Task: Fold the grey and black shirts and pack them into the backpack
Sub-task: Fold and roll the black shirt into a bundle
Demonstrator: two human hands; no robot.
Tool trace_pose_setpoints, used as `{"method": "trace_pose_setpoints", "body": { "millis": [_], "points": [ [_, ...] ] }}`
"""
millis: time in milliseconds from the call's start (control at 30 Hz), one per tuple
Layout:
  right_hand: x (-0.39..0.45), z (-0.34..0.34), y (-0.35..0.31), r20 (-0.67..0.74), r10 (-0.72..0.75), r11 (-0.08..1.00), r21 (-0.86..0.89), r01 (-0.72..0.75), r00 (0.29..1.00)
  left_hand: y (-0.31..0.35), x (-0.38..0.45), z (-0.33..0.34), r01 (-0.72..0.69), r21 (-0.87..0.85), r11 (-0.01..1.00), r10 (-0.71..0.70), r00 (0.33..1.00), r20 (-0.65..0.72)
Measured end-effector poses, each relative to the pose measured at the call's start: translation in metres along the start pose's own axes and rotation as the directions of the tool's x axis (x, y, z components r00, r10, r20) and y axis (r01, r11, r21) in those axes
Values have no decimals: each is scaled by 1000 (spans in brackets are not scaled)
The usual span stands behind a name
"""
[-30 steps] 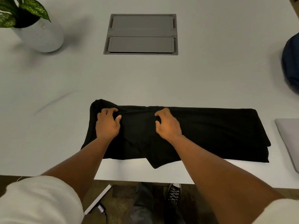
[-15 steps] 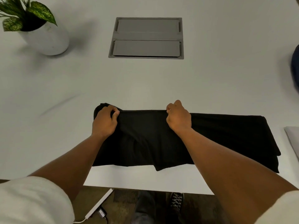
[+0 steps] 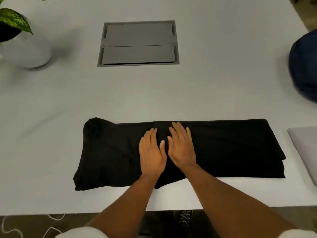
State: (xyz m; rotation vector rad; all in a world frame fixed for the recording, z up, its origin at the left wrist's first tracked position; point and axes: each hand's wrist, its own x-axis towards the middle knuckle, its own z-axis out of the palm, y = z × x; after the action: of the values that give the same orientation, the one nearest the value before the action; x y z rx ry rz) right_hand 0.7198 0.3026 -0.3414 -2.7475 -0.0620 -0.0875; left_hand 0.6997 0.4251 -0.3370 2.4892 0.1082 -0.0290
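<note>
Two hands lie flat, fingers straight, side by side on one black shirt (image 3: 223,148), folded into a long band near the front edge of a white table (image 3: 214,93): the left hand (image 3: 151,152) and right hand (image 3: 182,146) press its middle, grasping nothing. One grey shirt (image 3: 307,148) lies at the right edge, one dark backpack (image 3: 303,66) beyond it, contents unseen. One white pot (image 3: 25,52) holds one leafy plant (image 3: 13,19). One grey hatch (image 3: 139,43) sits closed.

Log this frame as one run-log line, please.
stage: folding black shirt | left hand: flat on shirt | right hand: flat on shirt | grey shirt: right | backpack: far right
</note>
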Motion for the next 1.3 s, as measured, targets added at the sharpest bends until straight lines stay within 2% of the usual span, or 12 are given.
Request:
{"method": "trace_pose_setpoints", "body": {
  "millis": [67, 133, 267, 400, 800, 900, 967, 1033, 1100, 1167, 1300],
  "points": [
    [-8, -7, 23, 28, 52, 999, -9, -52, 998, -14, -6, 6, -85, 179, 980, 78, 996, 46],
    [-16, -11, 48, 77, 83, 996, -27, -81, 994, -18, -7, 8, -109, 271, 956, 95, 993, 65],
    [-23, -20, 78, 126, 151, 978, -166, -130, 980, -14, -5, 12, -72, 404, 912, 41, 996, 85],
    [-20, -23, 84, 117, 216, 959, -209, -189, 969, -14, -4, 12, -48, 476, 878, -3, 994, 106],
    [-22, -51, 156, 50, 322, 926, -223, -304, 945, -14, -5, 15, 7, 499, 867, -46, 997, 66],
    [-23, -61, 175, -20, 343, 939, -38, -343, 939, -13, -6, 15, 13, 501, 865, -39, 998, 42],
    [-21, -72, 189, -141, 402, 913, 136, -384, 905, -13, -7, 16, 14, 494, 869, -31, 999, 26],
    [-18, -82, 201, -239, 420, 904, 21, -428, 876, -13, -8, 17, 17, 497, 867, -30, 999, 17],
    [-12, -90, 207, -220, 437, 874, -125, -470, 872, -13, -9, 18, 14, 514, 858, -24, 1000, 14],
    [-7, -98, 207, -174, 468, 844, -202, -497, 866, -12, -9, 17, 5, 519, 855, -15, 1000, 16],
    [-5, -104, 205, -163, 508, 810, -246, -533, 846, -9, -12, 16, -28, 506, 862, 14, 999, 31]
  ]
}}
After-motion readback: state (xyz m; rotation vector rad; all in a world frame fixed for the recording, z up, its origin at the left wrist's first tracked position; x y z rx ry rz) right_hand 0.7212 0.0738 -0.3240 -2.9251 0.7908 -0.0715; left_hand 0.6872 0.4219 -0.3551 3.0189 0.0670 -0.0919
